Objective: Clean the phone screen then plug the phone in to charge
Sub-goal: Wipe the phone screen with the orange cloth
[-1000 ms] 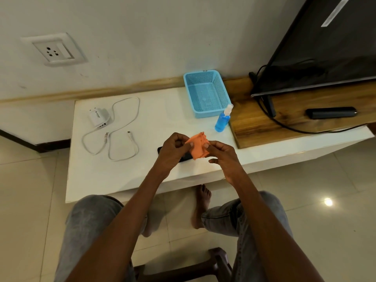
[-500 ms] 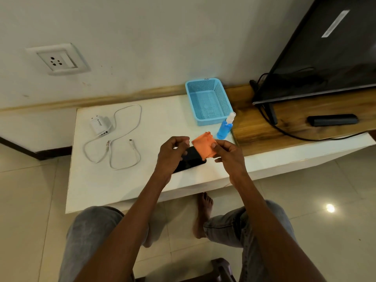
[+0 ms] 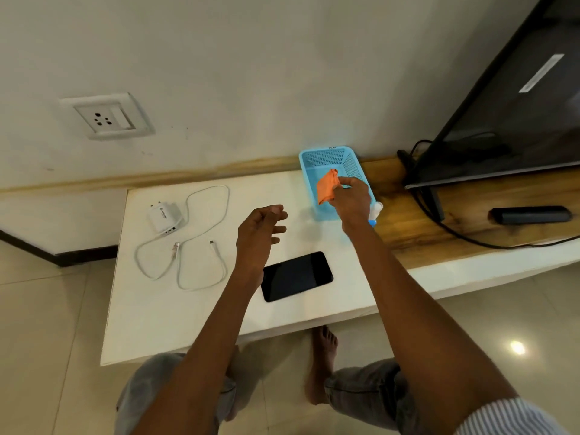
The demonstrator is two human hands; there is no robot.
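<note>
Phone (image 3: 297, 275) lies screen-up on the white bench (image 3: 150, 315), just below the left hand (image 3: 259, 233), whose fingers are loosely spread, empty. Right hand (image 3: 350, 200) fingers pinch an orange cloth (image 3: 326, 186) over the blue basket (image 3: 326, 153). Charger (image 3: 163, 216) and cable (image 3: 201, 255) lie further left.

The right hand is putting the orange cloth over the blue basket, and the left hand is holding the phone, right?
Not quite. In the head view the left hand holds nothing: it hovers open above the white table, and the phone lies flat on the table. The rest is right: the right hand holds the orange cloth over the blue basket.
</note>
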